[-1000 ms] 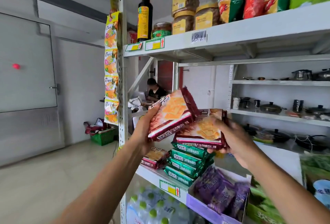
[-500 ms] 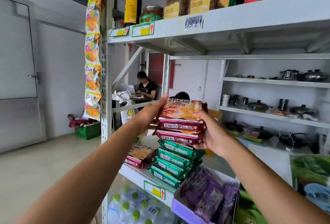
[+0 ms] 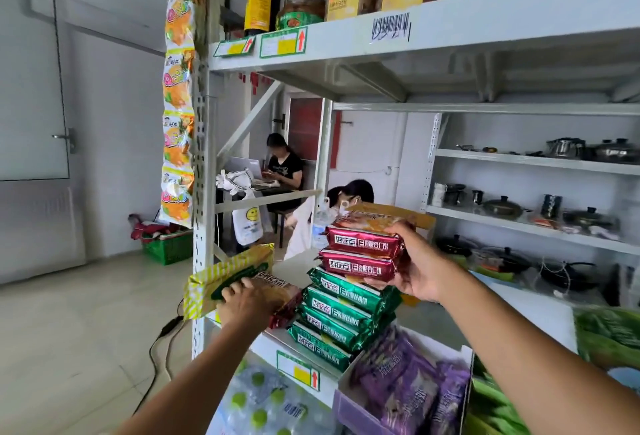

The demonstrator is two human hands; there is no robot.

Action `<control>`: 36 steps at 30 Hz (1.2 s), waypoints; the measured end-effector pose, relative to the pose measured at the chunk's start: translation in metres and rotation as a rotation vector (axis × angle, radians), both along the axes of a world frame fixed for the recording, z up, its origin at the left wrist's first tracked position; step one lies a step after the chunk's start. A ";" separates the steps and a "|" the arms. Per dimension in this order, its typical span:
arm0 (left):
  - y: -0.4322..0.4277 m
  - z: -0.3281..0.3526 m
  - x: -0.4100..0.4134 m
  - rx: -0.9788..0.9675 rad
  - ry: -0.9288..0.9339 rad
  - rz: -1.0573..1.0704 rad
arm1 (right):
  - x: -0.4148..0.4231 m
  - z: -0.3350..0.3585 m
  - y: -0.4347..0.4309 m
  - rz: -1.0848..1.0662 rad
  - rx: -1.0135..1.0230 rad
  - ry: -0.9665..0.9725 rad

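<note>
1. The work in hand looks like stocking the middle shelf [image 3: 268,344]. Two red biscuit packs [image 3: 360,251], one on the other, sit on top of the stack of green packs [image 3: 337,313] near the shelf's front edge.
2. The right hand [image 3: 420,270] holds the red pair at its right end, with the thumb over the top pack and the fingers curled under the lower one. I cannot tell whether the pair's weight already rests on the stack.
3. The left hand [image 3: 242,301] is further left, just beside the shelf post. Its fingers are curled over a yellow pack [image 3: 225,273], which tilts above a single red pack [image 3: 287,296] lying flat on the shelf.
4. Judging by this, the red pair is almost placed. The next move calls for squaring it with the green packs, since the stack is tall and leans slightly, and then easing the right fingers out from under it without dragging it.
5. The yellow pack probably still needs a place. Whichever way it goes, it must clear the post on its left.
</note>
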State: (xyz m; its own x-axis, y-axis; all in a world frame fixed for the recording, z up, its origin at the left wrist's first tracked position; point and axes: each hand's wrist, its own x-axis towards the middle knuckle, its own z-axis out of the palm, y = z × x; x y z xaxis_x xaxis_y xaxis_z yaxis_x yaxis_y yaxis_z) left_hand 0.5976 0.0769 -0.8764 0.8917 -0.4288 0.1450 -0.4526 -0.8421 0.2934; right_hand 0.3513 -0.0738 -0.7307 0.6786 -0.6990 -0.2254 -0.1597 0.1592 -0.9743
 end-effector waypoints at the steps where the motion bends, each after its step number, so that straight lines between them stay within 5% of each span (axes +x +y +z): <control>1: 0.000 0.000 0.003 -0.017 0.025 0.019 | 0.000 -0.001 -0.001 0.005 0.005 0.004; 12: -0.006 0.044 -0.025 -0.074 -0.126 0.001 | -0.002 -0.001 -0.005 0.039 0.015 0.032; 17: 0.018 0.077 -0.029 -0.369 -0.184 -0.049 | -0.004 0.000 -0.003 0.051 0.042 0.020; 20: 0.041 0.100 -0.034 -0.741 -0.194 -0.081 | -0.005 -0.002 -0.002 0.037 0.039 -0.011; 22: 0.055 0.123 -0.036 -1.120 0.000 -0.133 | -0.007 -0.003 0.001 0.023 0.026 -0.040; 25: 0.069 0.155 -0.046 -1.516 0.531 -0.280 | -0.013 -0.003 0.007 -0.002 0.005 -0.107; 31: 0.081 0.186 -0.085 -1.473 1.072 -0.518 | -0.025 0.009 0.027 -0.039 -0.122 -0.233; 36: 0.075 0.182 -0.111 -1.258 0.990 -0.717 | -0.035 0.015 0.047 -0.028 -0.356 -0.289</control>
State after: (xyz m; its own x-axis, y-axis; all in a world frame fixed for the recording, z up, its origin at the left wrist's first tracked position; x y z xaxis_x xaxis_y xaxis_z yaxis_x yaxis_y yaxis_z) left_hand 0.4866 0.1521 -0.6946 0.5432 -0.8058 0.2359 0.1359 0.3616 0.9224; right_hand 0.3167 -0.0268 -0.7160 0.6583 -0.7175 0.2277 0.1265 -0.1927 -0.9731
